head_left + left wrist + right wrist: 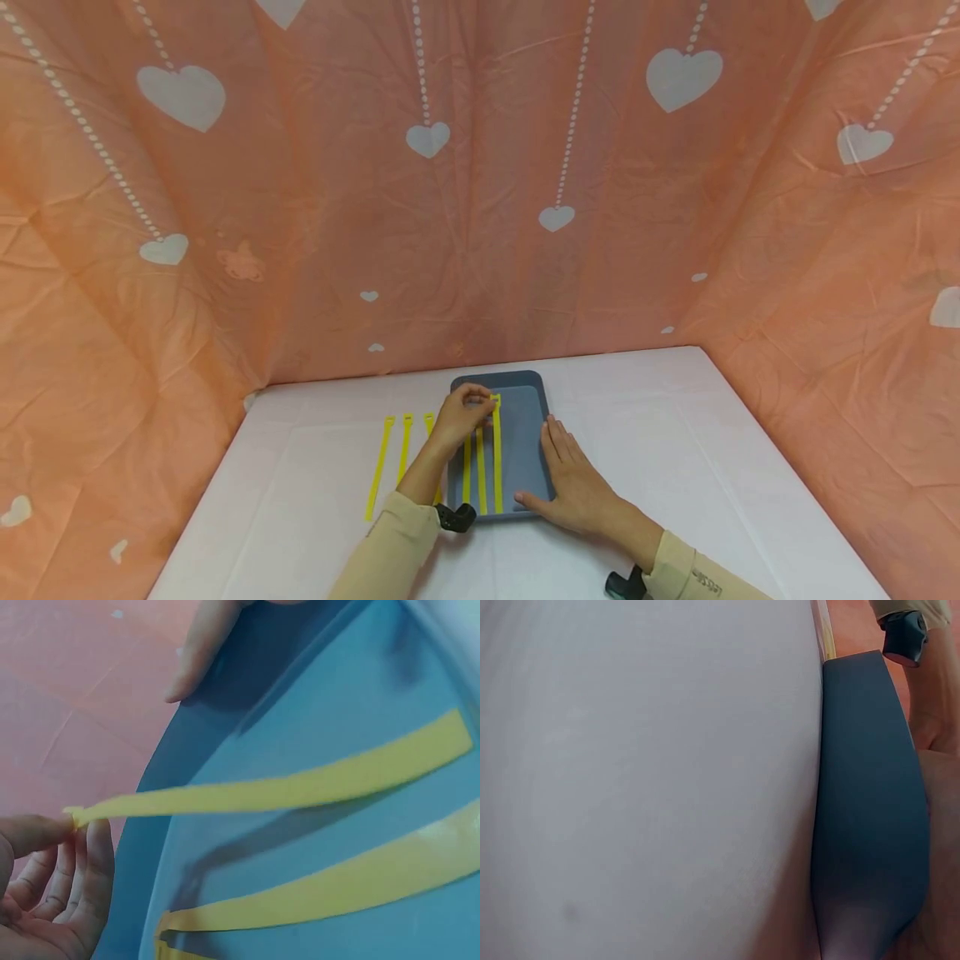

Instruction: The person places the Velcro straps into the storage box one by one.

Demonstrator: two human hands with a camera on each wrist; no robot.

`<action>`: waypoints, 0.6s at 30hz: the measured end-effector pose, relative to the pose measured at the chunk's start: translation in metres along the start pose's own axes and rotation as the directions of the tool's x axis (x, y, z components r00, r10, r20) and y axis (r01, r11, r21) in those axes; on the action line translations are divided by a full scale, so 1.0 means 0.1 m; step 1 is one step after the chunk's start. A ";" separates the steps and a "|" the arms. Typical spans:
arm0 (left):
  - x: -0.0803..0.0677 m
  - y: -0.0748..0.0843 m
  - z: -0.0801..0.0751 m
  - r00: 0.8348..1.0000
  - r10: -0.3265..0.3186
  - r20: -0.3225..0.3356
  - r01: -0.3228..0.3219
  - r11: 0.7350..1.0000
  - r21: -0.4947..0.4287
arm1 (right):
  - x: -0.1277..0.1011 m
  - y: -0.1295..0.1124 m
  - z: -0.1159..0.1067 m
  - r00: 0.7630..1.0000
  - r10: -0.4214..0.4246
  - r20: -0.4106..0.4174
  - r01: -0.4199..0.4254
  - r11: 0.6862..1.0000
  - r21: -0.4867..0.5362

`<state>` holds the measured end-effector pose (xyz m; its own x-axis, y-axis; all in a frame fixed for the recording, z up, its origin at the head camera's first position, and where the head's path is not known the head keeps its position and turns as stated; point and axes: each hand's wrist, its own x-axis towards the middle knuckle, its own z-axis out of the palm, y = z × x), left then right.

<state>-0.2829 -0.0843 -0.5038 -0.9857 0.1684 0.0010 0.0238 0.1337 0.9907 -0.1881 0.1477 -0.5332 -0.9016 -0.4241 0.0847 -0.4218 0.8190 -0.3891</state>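
1. Head view: a grey-blue tray (522, 442) lies on a white tablecloth (300, 483), its long sides running from near to far.
2. Head view: the left hand (459, 419) reaches over the tray's left side, thumb and fingertips pinching the far end of a yellow strip (498, 467). This strip runs down toward the tray's near edge and is the rightmost of three there.
3. Head view: to its left, a middle strip (482, 479) and a left strip (467, 475) lie in the tray, roughly parallel; the left hand partly hides their far ends.
4. Head view: the right hand (577, 492) is flat and grips nothing, its straight fingers along the tray's right rim, its thumb spread over the near right corner.
5. Head view: left of the tray, three more yellow strips (378, 471) lie side by side on the tablecloth, the one nearest the tray partly covered by the left forearm.
6. Head view: a pink-orange curtain (487, 258) with white hearts hangs at the far side, left and right.
7. Left wrist view: the pinched end is raised near the tray's far rim, and the strip casts a shadow on the tray floor.
8. Right wrist view: the tray's outer wall stands beside the tablecloth; the right hand's finger posture cannot be told here.
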 end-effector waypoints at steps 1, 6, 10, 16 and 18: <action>0.00 -0.01 0.00 1.000 -0.005 -0.005 0.005 1.000 0.003 | 0.00 0.00 0.00 1.000 -0.001 0.002 0.001 1.000 -0.003; 0.01 -0.06 0.01 0.999 -0.026 -0.040 0.027 0.999 0.028 | 0.01 0.01 0.00 1.000 -0.005 0.009 0.005 1.000 -0.014; 0.00 -0.05 0.02 0.996 -0.030 -0.086 0.037 0.996 0.075 | 0.01 0.02 0.00 1.000 -0.015 0.004 0.015 1.000 -0.014; 0.00 -0.03 0.01 0.996 -0.033 -0.080 0.044 0.988 0.147 | 0.02 0.03 0.01 1.000 -0.020 0.008 0.020 0.999 -0.032; 0.00 -0.01 0.00 0.998 -0.034 -0.055 0.043 0.984 0.170 | 0.02 0.03 0.02 1.000 -0.018 0.006 0.019 0.999 -0.030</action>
<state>-0.2829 -0.0840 -0.5050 -0.9937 0.1094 -0.0252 0.0095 0.3052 0.9522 -0.1911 0.1487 -0.5359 -0.8932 -0.4414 0.0864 -0.4411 0.8222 -0.3597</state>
